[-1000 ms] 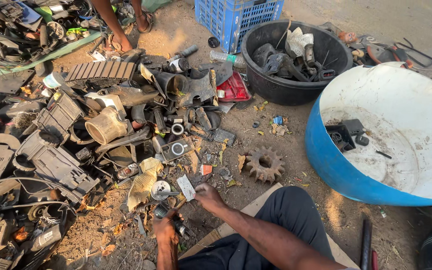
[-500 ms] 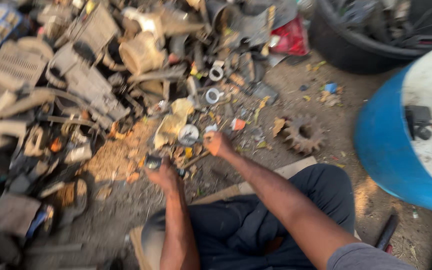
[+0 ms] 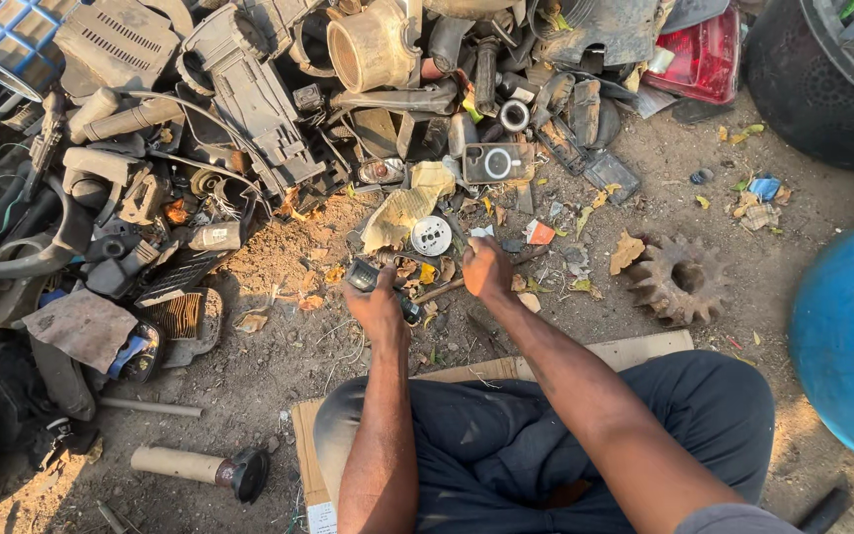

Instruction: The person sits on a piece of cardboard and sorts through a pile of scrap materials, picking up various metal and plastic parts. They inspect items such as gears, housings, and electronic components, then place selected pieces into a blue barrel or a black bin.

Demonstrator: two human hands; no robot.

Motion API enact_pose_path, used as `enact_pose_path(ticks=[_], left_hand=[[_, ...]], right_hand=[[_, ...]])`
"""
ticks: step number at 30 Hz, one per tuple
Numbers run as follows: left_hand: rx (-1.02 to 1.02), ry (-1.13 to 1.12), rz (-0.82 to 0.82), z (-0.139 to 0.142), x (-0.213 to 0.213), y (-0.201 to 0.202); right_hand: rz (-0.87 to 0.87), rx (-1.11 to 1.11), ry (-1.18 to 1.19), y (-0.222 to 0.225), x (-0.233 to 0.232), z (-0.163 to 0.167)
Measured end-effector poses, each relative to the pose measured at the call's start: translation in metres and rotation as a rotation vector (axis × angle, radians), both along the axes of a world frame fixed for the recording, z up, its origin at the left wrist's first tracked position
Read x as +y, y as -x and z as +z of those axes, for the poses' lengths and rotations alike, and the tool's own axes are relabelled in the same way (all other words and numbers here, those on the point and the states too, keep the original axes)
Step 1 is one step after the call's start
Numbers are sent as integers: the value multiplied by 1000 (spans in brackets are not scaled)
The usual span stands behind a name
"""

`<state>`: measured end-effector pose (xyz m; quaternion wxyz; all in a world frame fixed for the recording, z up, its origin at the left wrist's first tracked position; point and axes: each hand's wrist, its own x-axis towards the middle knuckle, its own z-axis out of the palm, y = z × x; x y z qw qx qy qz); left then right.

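Seated person sorting scrap on bare ground, seen from above. A heap of scrap parts fills the upper left: dark plastic housings, hoses, a tan cylindrical casting and a red lamp lens. At right, the blue drum shows only its outer wall, its contents out of view; the black tub at upper right holds dark parts, cut off by the frame edge. A rusty gear lies apart on the dirt.

The left hand is closed around a small dark cylindrical part, held just above the ground before the knees. The right hand appears closed over a thin rod; the grasp itself cannot be made out. The step judged in hand is working on the held part; continuing calls for a steady left grip.
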<state>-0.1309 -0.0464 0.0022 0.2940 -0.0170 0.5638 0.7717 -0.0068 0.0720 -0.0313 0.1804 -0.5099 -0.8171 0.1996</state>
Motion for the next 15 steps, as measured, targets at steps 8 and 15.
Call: enact_pose_path(ticks=[8,15], left_hand=[[92,136,-307,-2,1,-9],[-21,-52,189,-1,-21,7]], right_hand=[[83,489,582,-4,-25,31],[113,-109,453,18,-27,22]])
